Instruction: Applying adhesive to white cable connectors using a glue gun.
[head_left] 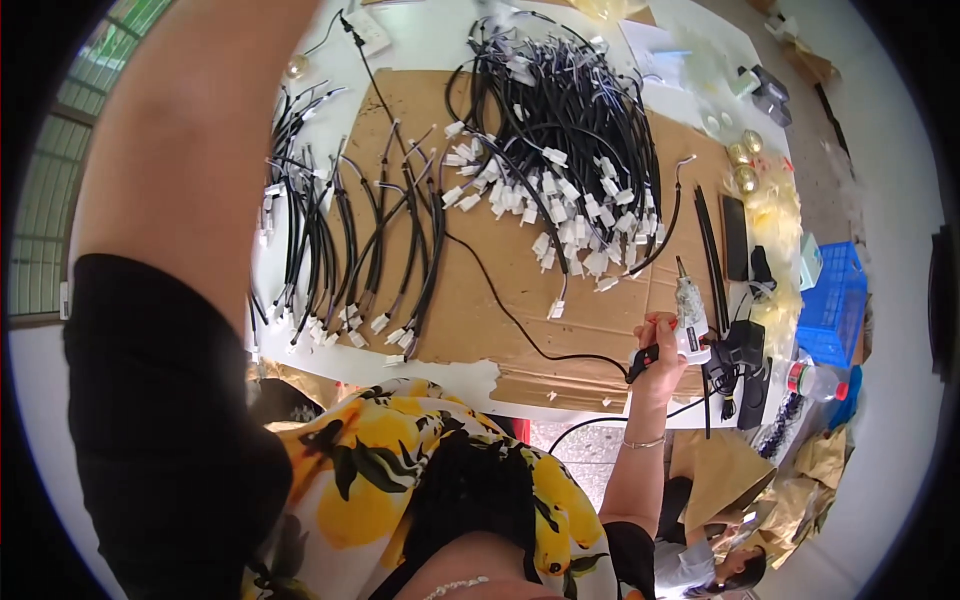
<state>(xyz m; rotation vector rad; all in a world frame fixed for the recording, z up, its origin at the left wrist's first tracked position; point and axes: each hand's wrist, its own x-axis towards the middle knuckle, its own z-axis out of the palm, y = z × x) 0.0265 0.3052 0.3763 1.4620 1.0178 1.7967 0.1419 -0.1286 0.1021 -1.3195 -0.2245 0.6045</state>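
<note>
My right hand (pixel 661 362) is closed around a hot glue gun (pixel 692 318) at the right of the cardboard, its narrow nozzle pointing away from me. A thin black cord (pixel 520 332) runs from beside that hand across the cardboard toward the far left. My left arm (pixel 190 140) stretches up past the far edge of the picture, so its hand is out of sight. A large heap of black cables with white connectors (pixel 570 150) lies at the far middle. To its left, more black cables (pixel 390 240) are laid side by side, their white connectors toward me.
Brown cardboard (pixel 480 290) covers much of the white table (pixel 440 377). On the right are long black sticks (pixel 708 250), a black box (pixel 735 238), gold tape rolls (pixel 745 165) and a plastic bottle (pixel 818 381). A blue crate (pixel 833 303) stands beyond; another person (pixel 715 565) is at the lower right.
</note>
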